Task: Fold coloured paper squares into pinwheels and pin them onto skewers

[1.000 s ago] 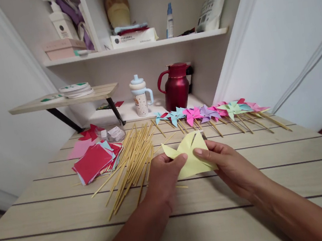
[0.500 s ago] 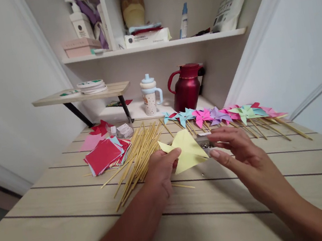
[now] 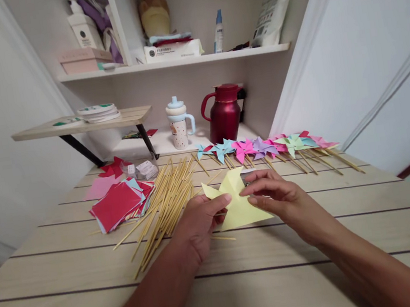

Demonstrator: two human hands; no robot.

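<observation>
A sheet of yellow paper [image 3: 241,212] with raised, folded corners is above the table in front of me. My left hand [image 3: 208,214] grips its left side, the thumb lying on top near the paper's middle and the other fingers partly hidden underneath. My right hand [image 3: 275,197] is at the paper's right side, its fingertips at the surface and a small gap between thumb and forefinger. I see nothing held in it. Behind its fingers, a small clear box [image 3: 247,177] is mostly covered.
Bamboo sticks [image 3: 166,204] lie in a loose pile left of the paper, beside stacked coloured paper squares [image 3: 116,204]. Finished pinwheels [image 3: 261,148] line the table's back right. Behind stand a cup [image 3: 178,126], a red jug [image 3: 224,115] and a small raised shelf [image 3: 131,115].
My right hand has moved left from beside the small clear box to the yellow paper. My left hand keeps its grip. The view has shifted a little to the right.
</observation>
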